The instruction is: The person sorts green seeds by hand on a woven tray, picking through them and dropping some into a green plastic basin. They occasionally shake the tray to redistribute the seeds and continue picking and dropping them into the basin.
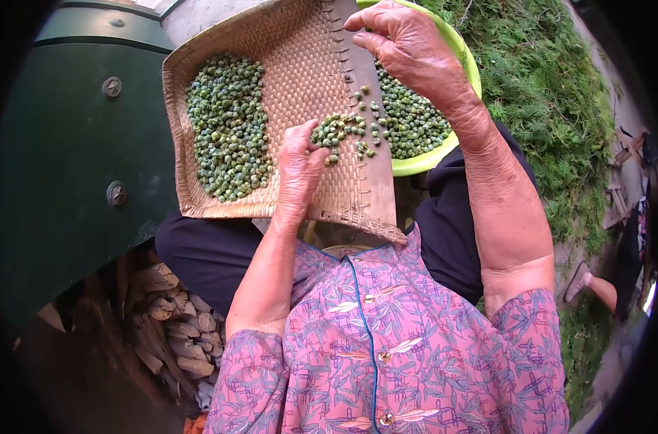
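Note:
A woven winnowing basket [300, 65] rests across the lap, its wooden lip over a lime-green basin [416, 168]. Small round green berries, like green peppercorns [228, 126], lie heaped in the basket's left part. My left hand [298, 159] is at a smaller pile of berries [336, 129] near the lip, thumb and forefinger apart at its edge. Several loose berries are scattered on the lip. Above the basin and the lip's far end is my right hand [419, 54], its fingers bent and thumb apart, with nothing visible in them. More berries [412, 119] fill the basin.
A dark green metal panel with round studs [83, 145] stands close on the left. Split firewood [184, 325] is stacked below it. Leafy green cuttings [539, 108] cover the ground on the right, where another person's foot [578, 282] shows at the edge.

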Demonstrator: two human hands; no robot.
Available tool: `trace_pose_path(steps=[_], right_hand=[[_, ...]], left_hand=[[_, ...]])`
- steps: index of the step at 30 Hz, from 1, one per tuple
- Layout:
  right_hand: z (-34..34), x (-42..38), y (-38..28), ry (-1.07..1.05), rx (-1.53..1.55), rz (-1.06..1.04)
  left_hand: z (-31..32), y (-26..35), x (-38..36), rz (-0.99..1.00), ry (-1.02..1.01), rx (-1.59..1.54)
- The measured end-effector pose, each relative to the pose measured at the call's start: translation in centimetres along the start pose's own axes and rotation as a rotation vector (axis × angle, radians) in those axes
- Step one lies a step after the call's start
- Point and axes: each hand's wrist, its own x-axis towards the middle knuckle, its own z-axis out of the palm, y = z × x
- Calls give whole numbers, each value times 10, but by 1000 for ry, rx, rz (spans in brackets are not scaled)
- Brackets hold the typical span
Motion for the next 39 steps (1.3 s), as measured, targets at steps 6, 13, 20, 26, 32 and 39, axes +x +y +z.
trace_pose_path(steps=[6, 13, 20, 26, 32, 39], right_hand=[[1, -2, 0, 4, 17, -24], [-2, -3, 2, -39, -67, -65], [-3, -3, -6, -83, -52, 2], [-3, -4, -6, -95, -28, 4], [-2, -5, -5, -91, -32, 0], [1, -3, -1, -84, -101, -117]], left_hand=[[-37, -43, -1, -314, -194, 244], [-17, -48, 3, -174, -142, 326], [-8, -32, 7, -45, 58, -55], [-11, -29, -6, -94, -161, 303], [-1, -41, 0, -113, -61, 54], [-2, -29, 1, 46, -111, 273]])
